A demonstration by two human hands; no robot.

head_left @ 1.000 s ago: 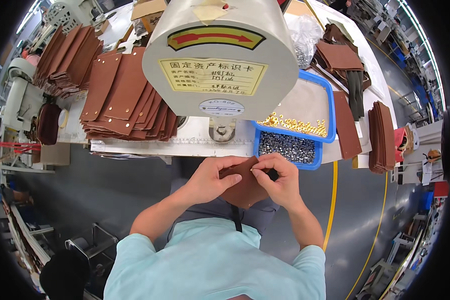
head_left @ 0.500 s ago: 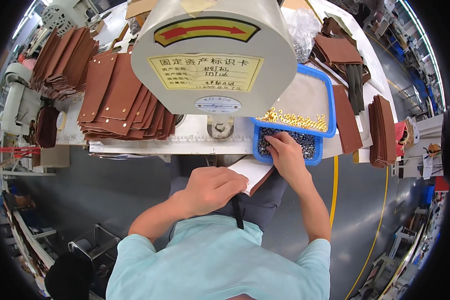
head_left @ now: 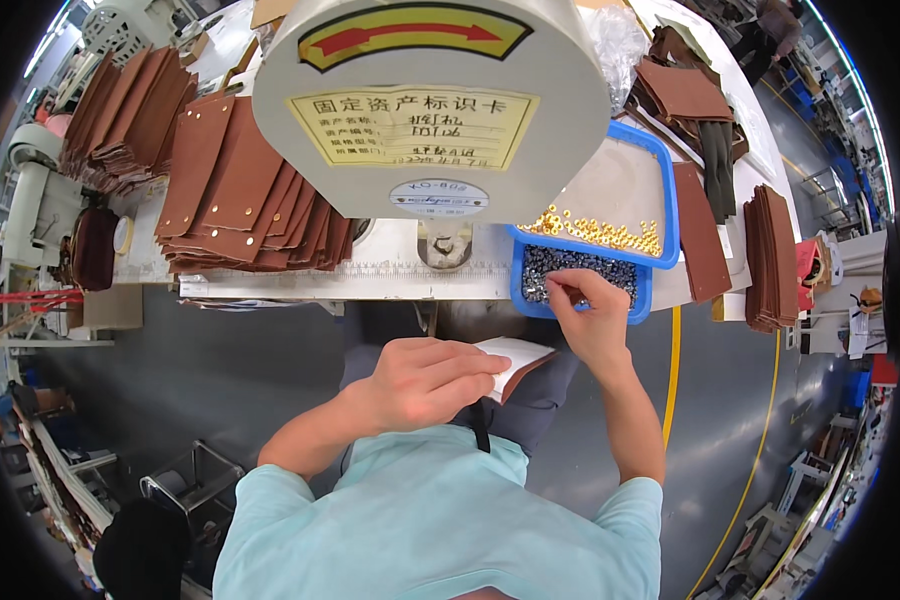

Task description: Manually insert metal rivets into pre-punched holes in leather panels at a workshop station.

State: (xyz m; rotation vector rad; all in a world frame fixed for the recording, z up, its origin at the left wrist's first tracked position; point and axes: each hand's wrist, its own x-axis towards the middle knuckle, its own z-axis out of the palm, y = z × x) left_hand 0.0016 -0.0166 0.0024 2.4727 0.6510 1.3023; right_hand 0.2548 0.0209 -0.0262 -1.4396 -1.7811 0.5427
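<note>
My left hand [head_left: 427, 381] is closed on a leather piece [head_left: 515, 358] over my lap. The piece is white on its upper face and brown beneath, and its free end points up to the right. My right hand [head_left: 592, 310] is pinched over the front part of a blue tray [head_left: 641, 312] filled with small dark metal rivets [head_left: 610, 277]. Whatever is between those fingertips is too small to make out. Behind it, a second blue tray [head_left: 671, 170] overlaps the first and carries gold-coloured ring-like fittings [head_left: 610, 232] along its near side.
A large pale machine head [head_left: 550, 120] stands before me over the white table [head_left: 400, 285]. Stacks of brown leather panels [head_left: 230, 200] lie at left, some with gold studs. More leather strips [head_left: 770, 255] are at right. A metal-framed stool [head_left: 195, 470] stands at lower left.
My right hand has drawn back a little from among the dark rivets, its fingertips pinched. The leather piece has tilted and shifted slightly right with my left hand. A person now shows at far upper right.
</note>
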